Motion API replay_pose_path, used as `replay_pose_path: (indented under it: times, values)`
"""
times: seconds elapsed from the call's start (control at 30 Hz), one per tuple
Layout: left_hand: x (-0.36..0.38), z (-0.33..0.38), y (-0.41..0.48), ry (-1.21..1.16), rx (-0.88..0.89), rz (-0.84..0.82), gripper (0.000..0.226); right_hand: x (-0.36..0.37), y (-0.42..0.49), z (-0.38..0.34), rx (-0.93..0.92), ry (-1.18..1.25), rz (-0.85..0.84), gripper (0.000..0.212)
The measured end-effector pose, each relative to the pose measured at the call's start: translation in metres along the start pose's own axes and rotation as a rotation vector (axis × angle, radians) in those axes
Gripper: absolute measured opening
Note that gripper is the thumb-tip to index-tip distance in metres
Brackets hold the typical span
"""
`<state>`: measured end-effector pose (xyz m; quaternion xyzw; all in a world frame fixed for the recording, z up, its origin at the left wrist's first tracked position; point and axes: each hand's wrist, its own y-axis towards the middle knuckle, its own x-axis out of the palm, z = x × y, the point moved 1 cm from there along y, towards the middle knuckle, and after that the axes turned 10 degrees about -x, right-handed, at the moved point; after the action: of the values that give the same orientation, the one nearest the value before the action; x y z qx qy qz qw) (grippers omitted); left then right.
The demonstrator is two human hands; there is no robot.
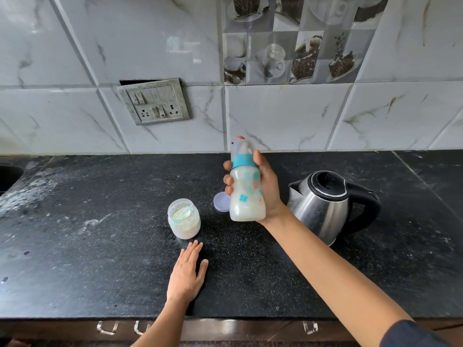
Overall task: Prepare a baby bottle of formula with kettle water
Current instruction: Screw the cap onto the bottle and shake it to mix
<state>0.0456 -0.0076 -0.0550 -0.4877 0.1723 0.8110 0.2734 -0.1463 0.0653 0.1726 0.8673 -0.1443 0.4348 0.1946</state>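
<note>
your right hand [263,186] grips the capped baby bottle [246,191] above the counter [100,246].
milky inside; left hand [186,271] lies flat, fingers straight, near the formula jar [184,219]; kettle [325,204] at right.

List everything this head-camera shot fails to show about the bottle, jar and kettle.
Head view only:
- Kettle: water level hidden by its steel wall and closed lid.
- Purple lid: partly hidden behind the bottle and the right hand.
- Jar: the scoop inside is blurred by the cloudy plastic.
- Bottle: any measuring marks are too small to read.
- Sink: cut off by the left edge.
</note>
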Motion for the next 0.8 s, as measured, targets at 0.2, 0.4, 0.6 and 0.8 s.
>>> replay_pose_path:
  times: [0.2,0.4,0.6,0.8]
  values:
    - [0.001,-0.002,0.001,-0.017,-0.001,-0.019,0.065,-0.005,0.008,-0.003,0.061,0.154,0.078,0.06]
    - [0.0,-0.001,0.001,-0.027,-0.009,-0.009,0.07,0.0,0.005,-0.003,0.031,0.106,0.045,0.046]
    - [-0.001,0.002,0.0,-0.025,-0.018,0.0,0.052,0.006,-0.004,0.001,0.012,-0.047,-0.019,0.028]
    - [-0.001,0.0,0.0,-0.008,-0.014,-0.01,0.058,-0.001,0.005,0.002,0.001,0.073,0.043,0.044]
